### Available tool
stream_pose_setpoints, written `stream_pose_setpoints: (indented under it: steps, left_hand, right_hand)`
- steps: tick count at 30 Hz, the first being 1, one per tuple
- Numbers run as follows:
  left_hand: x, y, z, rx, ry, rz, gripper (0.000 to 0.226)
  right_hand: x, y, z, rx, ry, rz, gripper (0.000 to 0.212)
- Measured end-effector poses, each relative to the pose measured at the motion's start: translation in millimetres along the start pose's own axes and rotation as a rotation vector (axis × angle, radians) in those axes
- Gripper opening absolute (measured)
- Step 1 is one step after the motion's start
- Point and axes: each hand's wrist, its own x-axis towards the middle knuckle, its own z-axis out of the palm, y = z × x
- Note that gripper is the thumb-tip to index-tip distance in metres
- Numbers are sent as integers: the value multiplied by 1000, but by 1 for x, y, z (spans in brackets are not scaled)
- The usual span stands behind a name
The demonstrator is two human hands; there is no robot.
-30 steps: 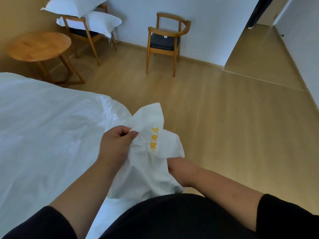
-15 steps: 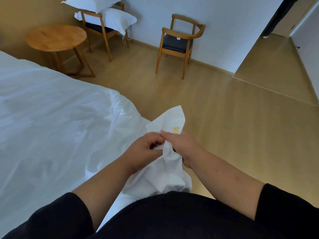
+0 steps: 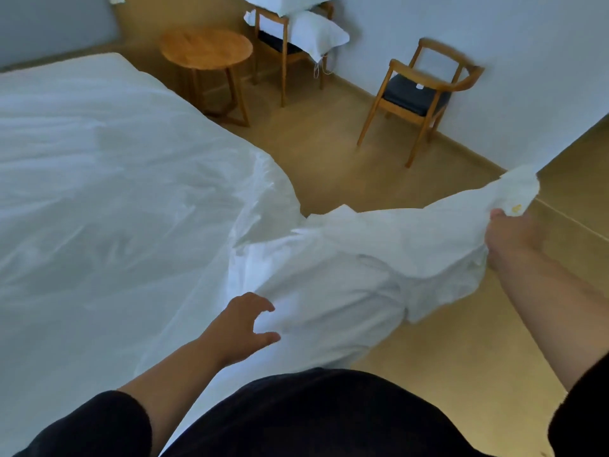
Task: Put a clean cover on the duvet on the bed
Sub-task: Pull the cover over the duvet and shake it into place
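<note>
Since the earlier frame, both hands have been drawn apart: the corner of the white fabric duvet cover (image 3: 379,258), then pinched between them at the frame's centre, is now stretched out toward the right edge. That corner, marked with small yellow lettering, is gripped by the right hand (image 3: 509,234) at centre right, fingers curled round the bunched cloth. From there the cover sags leftward in a thick fold across the middle of the frame and joins the white bedding spread over the bed (image 3: 99,192), which fills the left half. The left hand (image 3: 242,324) is held at lower centre, fingers spread and loosely bent, holding nothing; it is seen over the lower fold of the cover, though contact cannot be told. Black sleeves are seen along the bottom edge. At upper centre a round wooden side table (image 3: 206,47) is seen beside a wooden chair stacked with white pillows (image 3: 296,31), and a second wooden armchair with a dark seat (image 3: 417,94) is placed against the white wall at upper right.
</note>
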Motion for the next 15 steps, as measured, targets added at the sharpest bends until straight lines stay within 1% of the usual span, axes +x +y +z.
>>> stream_pose_setpoints:
  steps: [3,5,7,8,10,11,12,13,14,15]
  left_hand:
    - [-19,7,62,117,-97,-162,82]
    - [-34,11,108,138,-134,-234,95]
    - [-48,24,158,134,-133,-287,98]
    - [-56,33,183,116,-98,-294,98]
    - [-68,51,213,83,33,-259,99]
    - [-74,63,229,61,106,-222,97]
    - [-76,74,238,69,198,-157,90]
    - [-78,90,247,101,255,-102,81]
    - [-76,100,254,156,306,-57,73]
    - [-73,109,258,199,301,-46,66]
  right_hand:
    - [41,14,-22,79,-89,103,13]
    - [57,25,-25,117,-170,135,11]
    - [69,34,-24,199,-242,150,16]
    - [71,40,-25,228,-287,167,14]
    - [71,42,-26,259,-359,177,5]
    - [72,43,-28,252,-383,186,3]
    - [71,41,-29,260,-402,192,4]
    - [72,40,-30,274,-429,182,10]
    - [70,36,-31,301,-461,174,11]
    - [65,30,-32,322,-506,137,10]
